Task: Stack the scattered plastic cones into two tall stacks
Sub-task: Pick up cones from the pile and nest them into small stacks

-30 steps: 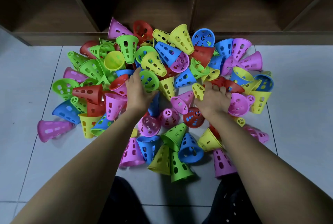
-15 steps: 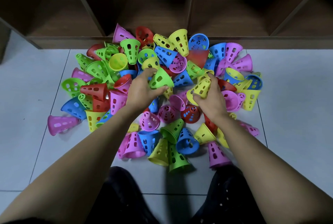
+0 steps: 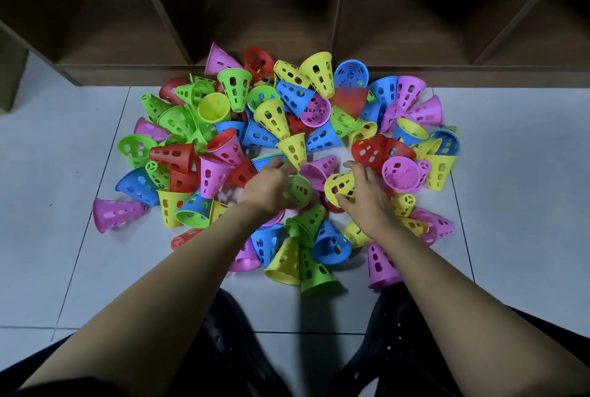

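A heap of perforated plastic cones (image 3: 271,122) in green, yellow, blue, pink and red lies scattered on the tiled floor. My left hand (image 3: 269,189) is over the middle of the heap, closed around a green cone (image 3: 300,190) that lies on its side. Close to its right, my right hand (image 3: 364,195) grips a yellow cone (image 3: 340,184), also held sideways. Between the two hands a pink cone (image 3: 319,168) lies on the floor. No stack stands anywhere in view.
A dark wooden shelf unit (image 3: 344,13) runs along the back, its base board touching the far cones. Pale floor tiles (image 3: 526,205) extend left and right of the heap. My dark-clothed knees (image 3: 230,348) are at the near edge.
Both hands have lifted a cone out of the heap, green in the left and yellow in the right, and drawn them toward me and closer together. The camera view shifted slightly.
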